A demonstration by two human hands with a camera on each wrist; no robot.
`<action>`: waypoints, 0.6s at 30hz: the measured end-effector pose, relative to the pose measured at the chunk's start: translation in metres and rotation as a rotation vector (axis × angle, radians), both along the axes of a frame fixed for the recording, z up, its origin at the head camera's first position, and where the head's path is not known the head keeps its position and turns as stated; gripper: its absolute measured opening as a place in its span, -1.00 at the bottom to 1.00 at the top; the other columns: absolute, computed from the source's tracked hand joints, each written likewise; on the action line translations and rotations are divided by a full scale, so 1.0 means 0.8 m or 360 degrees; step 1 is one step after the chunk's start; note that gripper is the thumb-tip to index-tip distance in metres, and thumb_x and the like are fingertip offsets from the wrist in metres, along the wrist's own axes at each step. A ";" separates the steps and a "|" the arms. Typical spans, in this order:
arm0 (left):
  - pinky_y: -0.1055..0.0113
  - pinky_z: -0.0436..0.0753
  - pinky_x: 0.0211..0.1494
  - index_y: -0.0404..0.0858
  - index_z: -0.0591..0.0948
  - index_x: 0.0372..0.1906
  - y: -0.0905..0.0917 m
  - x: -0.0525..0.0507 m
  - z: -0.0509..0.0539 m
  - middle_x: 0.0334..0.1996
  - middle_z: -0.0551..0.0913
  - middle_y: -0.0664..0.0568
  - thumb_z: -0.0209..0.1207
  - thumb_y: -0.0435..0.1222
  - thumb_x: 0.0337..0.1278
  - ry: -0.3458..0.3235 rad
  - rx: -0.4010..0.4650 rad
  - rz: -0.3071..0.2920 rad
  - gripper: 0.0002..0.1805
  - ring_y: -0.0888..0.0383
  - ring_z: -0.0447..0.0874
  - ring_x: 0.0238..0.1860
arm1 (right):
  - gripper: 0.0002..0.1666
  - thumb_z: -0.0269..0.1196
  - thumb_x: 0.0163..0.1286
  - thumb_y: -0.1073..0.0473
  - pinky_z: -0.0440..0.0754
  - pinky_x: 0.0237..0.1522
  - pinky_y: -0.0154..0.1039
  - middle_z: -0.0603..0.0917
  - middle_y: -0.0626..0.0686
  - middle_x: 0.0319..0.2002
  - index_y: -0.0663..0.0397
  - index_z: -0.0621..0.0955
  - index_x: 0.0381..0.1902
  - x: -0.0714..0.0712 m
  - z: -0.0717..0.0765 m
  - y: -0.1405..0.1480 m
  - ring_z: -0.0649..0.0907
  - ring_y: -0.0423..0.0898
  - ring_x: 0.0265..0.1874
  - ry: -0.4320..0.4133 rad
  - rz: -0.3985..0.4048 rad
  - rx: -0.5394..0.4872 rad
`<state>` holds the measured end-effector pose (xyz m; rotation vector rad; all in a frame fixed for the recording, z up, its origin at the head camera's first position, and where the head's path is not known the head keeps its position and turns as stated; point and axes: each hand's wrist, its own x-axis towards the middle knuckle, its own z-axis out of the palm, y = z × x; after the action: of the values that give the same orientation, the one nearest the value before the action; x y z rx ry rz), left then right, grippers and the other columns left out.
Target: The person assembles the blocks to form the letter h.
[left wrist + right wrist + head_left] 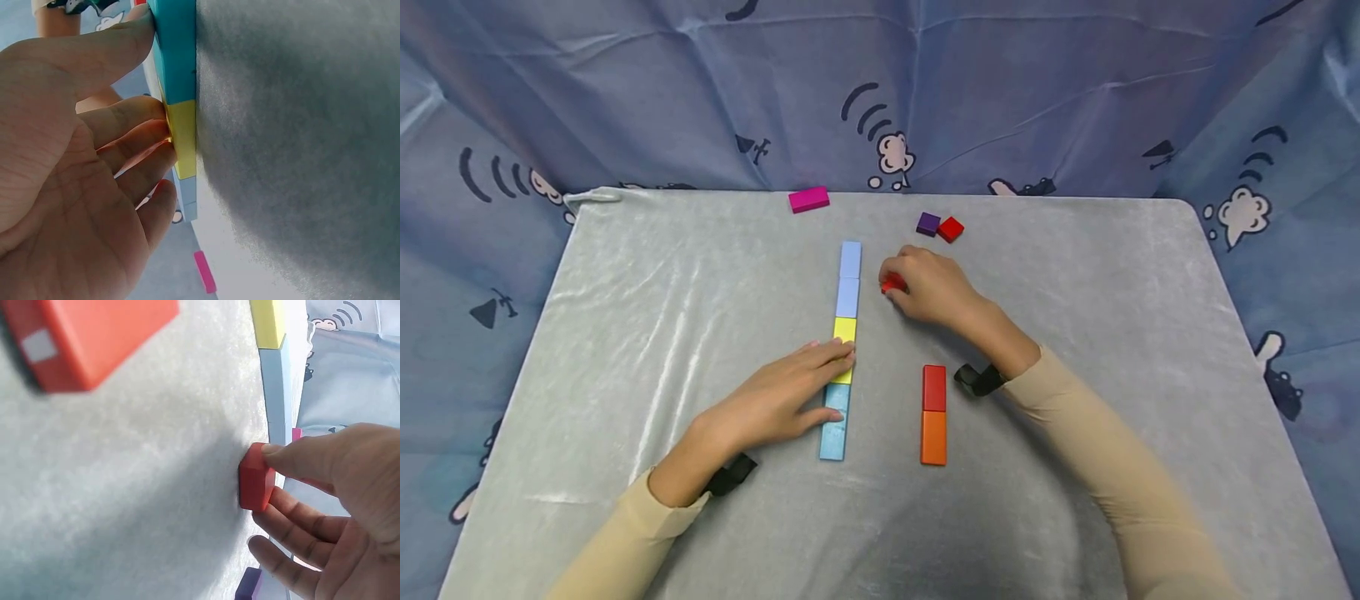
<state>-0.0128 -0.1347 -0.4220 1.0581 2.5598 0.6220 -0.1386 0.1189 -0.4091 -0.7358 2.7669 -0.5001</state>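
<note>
In the head view a column of blocks runs up the table: teal, yellow and light blue. My left hand rests on it with extended fingers, fingertips on the yellow part and thumb on the teal; the left wrist view shows them against the yellow and teal sides. To the right of the light blue end, my right hand pinches a red block. In the right wrist view that red block is between thumb and fingers, low at the tabletop.
Nearer the front, a red block and an orange block lie end to end. Towards the back edge are a magenta block, a dark purple block and another red block. Patterned blue cloth hangs behind.
</note>
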 end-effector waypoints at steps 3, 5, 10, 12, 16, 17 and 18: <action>0.00 0.26 0.77 -0.37 0.42 0.54 0.000 0.000 0.001 0.59 0.39 -0.17 0.43 -0.09 0.30 -0.0009 0.0005 0.0005 -0.17 -0.12 0.33 0.63 | -0.78 0.36 0.47 0.20 0.75 -0.12 -0.01 0.75 0.14 -0.08 0.08 0.77 0.01 0.003 0.001 0.002 0.69 0.06 -0.13 0.0008 0.0006 0.0001; -0.02 0.27 0.76 -0.38 0.41 0.54 0.000 0.001 0.002 0.59 0.40 -0.18 0.43 -0.09 0.30 0.0003 0.0008 0.0002 -0.17 -0.13 0.33 0.63 | -0.76 0.37 0.46 0.19 0.77 -0.06 -0.02 0.77 0.14 -0.06 0.08 0.78 0.04 0.005 0.002 0.004 0.70 0.06 -0.11 0.0005 0.0005 0.0008; -0.02 0.27 0.76 -0.38 0.41 0.54 -0.001 0.001 0.001 0.59 0.39 -0.18 0.43 -0.10 0.30 0.0006 0.0008 0.0003 -0.17 -0.13 0.33 0.63 | -0.72 0.37 0.46 0.19 0.80 0.08 0.03 0.79 0.14 0.01 0.10 0.78 0.09 0.012 0.003 0.012 0.73 0.08 -0.01 0.0009 0.0015 -0.0012; -0.01 0.26 0.77 -0.37 0.41 0.55 -0.001 0.001 0.001 0.59 0.39 -0.18 0.43 -0.10 0.31 -0.0001 0.0008 0.0006 -0.17 -0.13 0.32 0.63 | -0.70 0.37 0.46 0.19 0.79 0.13 0.06 0.79 0.15 0.03 0.11 0.77 0.11 0.016 0.005 0.017 0.74 0.09 0.03 0.0014 0.0029 -0.0031; 0.00 0.26 0.77 -0.37 0.41 0.55 -0.001 0.001 0.002 0.59 0.39 -0.17 0.42 -0.10 0.31 -0.0001 0.0006 0.0005 -0.17 -0.12 0.32 0.64 | -0.67 0.38 0.46 0.20 0.78 0.19 0.08 0.79 0.16 0.05 0.15 0.77 0.13 0.024 0.007 0.027 0.75 0.10 0.06 0.0005 0.0066 -0.0059; 0.01 0.26 0.77 -0.37 0.41 0.55 0.000 0.001 0.002 0.60 0.39 -0.17 0.42 -0.10 0.32 -0.0002 0.0005 0.0005 -0.17 -0.12 0.32 0.64 | -0.67 0.38 0.45 0.21 0.77 0.20 0.08 0.79 0.16 0.05 0.15 0.77 0.13 0.026 0.008 0.029 0.75 0.10 0.06 -0.0001 0.0075 -0.0066; 0.01 0.26 0.77 -0.37 0.41 0.55 0.000 0.001 0.002 0.60 0.39 -0.16 0.42 -0.10 0.32 0.0000 0.0003 0.0003 -0.17 -0.12 0.32 0.64 | -0.67 0.39 0.45 0.21 0.77 0.22 0.08 0.79 0.16 0.05 0.16 0.77 0.13 0.028 0.009 0.032 0.75 0.10 0.06 -0.0007 0.0085 -0.0075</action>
<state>-0.0121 -0.1349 -0.4204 1.0562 2.5611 0.6246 -0.1160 0.1445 -0.4022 -0.8155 2.7319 -0.5576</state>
